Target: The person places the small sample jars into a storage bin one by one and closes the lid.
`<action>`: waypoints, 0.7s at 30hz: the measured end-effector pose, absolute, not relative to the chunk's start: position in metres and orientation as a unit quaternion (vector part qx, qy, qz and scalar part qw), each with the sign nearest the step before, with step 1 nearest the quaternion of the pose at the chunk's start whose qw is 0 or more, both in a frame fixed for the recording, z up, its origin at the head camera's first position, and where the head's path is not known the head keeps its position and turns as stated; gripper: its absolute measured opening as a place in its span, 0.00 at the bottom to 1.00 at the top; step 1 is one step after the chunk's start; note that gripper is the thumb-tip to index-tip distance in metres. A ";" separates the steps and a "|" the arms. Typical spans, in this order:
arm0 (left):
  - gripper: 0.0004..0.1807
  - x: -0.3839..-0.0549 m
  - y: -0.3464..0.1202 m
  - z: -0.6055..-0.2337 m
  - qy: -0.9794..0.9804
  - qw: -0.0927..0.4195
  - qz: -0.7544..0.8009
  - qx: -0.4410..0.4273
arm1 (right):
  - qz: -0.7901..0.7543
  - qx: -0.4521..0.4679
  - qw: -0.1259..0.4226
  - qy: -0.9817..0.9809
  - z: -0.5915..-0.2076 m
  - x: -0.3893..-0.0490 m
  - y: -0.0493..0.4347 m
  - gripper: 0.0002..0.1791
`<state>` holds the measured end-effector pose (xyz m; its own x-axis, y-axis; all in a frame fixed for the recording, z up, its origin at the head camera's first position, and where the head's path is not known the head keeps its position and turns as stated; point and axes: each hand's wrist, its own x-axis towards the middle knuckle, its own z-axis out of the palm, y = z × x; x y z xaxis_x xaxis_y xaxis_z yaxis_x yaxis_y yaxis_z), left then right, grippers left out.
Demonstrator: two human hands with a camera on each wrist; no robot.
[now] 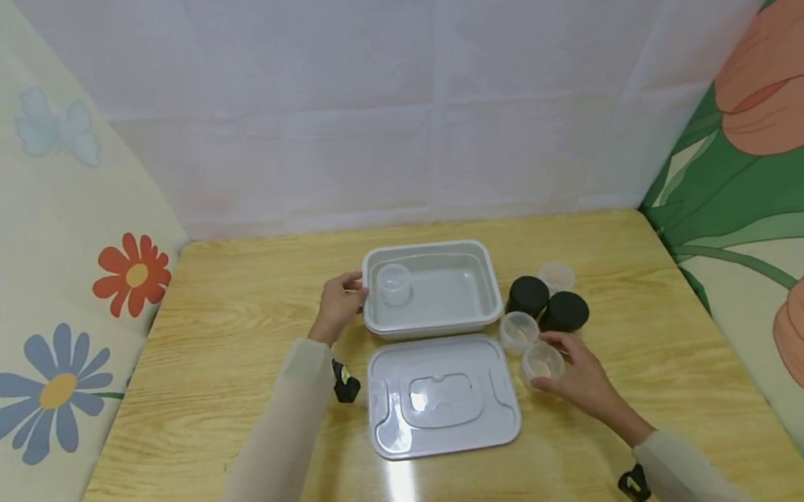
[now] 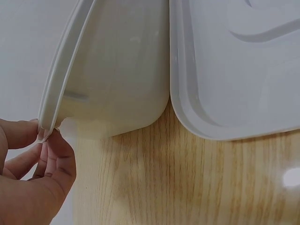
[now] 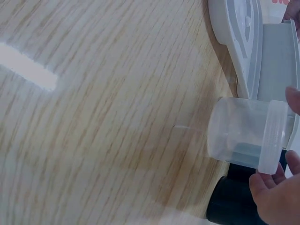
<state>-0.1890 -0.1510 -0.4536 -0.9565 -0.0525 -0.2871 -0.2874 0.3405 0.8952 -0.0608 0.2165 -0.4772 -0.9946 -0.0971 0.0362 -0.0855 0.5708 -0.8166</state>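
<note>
A white rectangular bin [image 1: 449, 291] stands at the table's middle, and one clear lidded jar [image 1: 395, 284] is inside it near the left end. My left hand [image 1: 338, 301] pinches the bin's left rim between thumb and fingers, as the left wrist view shows at the bin's rim [image 2: 58, 84]. To the right, my right hand [image 1: 581, 375] holds another clear jar [image 3: 243, 133] by its lid, thumb on one side and fingers on the other. A third clear jar [image 1: 519, 331] is just behind the held one.
In front of the bin a white lid [image 1: 441, 397] lies flat. Two black-topped jars [image 1: 527, 296] and one more clear jar [image 1: 557, 276] are grouped right of the bin. A white cloth [image 1: 390, 123] hangs behind the table, with printed panels at both sides.
</note>
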 end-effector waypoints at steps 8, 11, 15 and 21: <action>0.23 -0.190 -0.150 -0.454 0.811 0.104 0.565 -0.111 | -0.464 -0.040 0.022 0.885 -0.482 -0.059 0.219 0.39; 0.23 -0.190 -0.149 -0.454 0.812 0.097 0.566 -0.108 | -0.469 -0.038 0.030 0.882 -0.484 -0.058 0.220 0.39; 0.23 -0.191 -0.149 -0.454 0.810 0.094 0.570 -0.103 | -0.470 -0.035 0.036 0.881 -0.485 -0.058 0.221 0.39; 0.24 -0.189 -0.150 -0.453 0.809 0.104 0.569 -0.104 | -0.475 -0.029 0.041 0.879 -0.486 -0.057 0.221 0.40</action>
